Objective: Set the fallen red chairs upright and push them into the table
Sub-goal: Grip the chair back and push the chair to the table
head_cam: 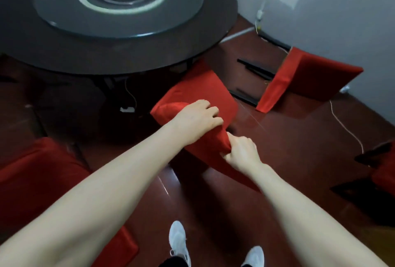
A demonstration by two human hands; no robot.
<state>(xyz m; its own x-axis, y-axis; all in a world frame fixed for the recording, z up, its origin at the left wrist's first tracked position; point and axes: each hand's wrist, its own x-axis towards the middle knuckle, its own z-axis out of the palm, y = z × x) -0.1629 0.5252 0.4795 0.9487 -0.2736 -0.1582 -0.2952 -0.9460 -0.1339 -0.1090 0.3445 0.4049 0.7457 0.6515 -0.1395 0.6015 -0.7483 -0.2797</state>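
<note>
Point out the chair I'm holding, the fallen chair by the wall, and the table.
held chair (205, 93), head view, on the flat red panel toward the table.
wall chair (314, 76), head view, middle of its red cover.
table (149, 55), head view, bare dark rim at the near edge.

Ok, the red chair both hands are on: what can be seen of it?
The held chair is wholly wrapped in plain red cloth, padded by the look of it; no frame or legs show. It faces the round dark table, its seat front reaching just under the rim. The left hand grips the top of the backrest and the right hand pinches cloth at its near corner. It seems upright; whether it tilts cannot be told.
</note>
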